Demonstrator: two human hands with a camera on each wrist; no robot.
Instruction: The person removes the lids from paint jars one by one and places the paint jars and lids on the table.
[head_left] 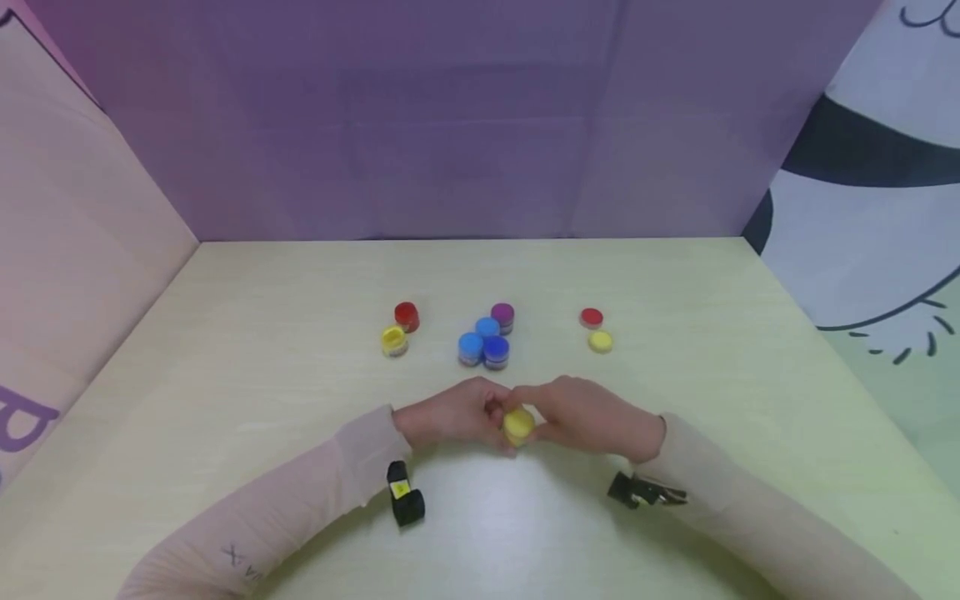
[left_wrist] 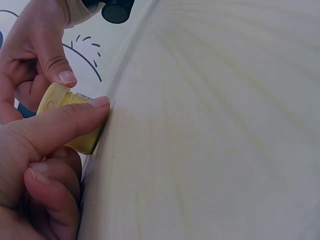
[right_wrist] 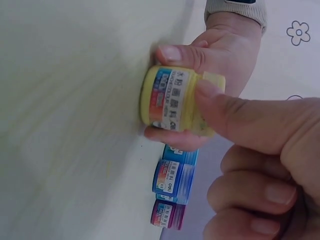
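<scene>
A small yellow paint jar (head_left: 518, 426) with a printed label stands on the table between both hands. My left hand (head_left: 457, 413) grips its body, thumb on one side and fingers on the other, as the right wrist view shows. From the opposite side my right hand (head_left: 594, 419) pinches the jar's yellow lid (left_wrist: 54, 97) between thumb and fingers. The lid sits on the jar. In the right wrist view the right thumb (right_wrist: 240, 112) covers part of the lid, and the other right fingers are curled.
Beyond the hands stand light blue jars (head_left: 471, 348), a dark blue jar (head_left: 496, 352) and a purple jar (head_left: 502, 317), grouped closely. Left of them are a red jar (head_left: 407, 317) and a lidless yellow jar (head_left: 393, 342). A red lid (head_left: 592, 317) and another yellow lid (head_left: 600, 342) lie to the right.
</scene>
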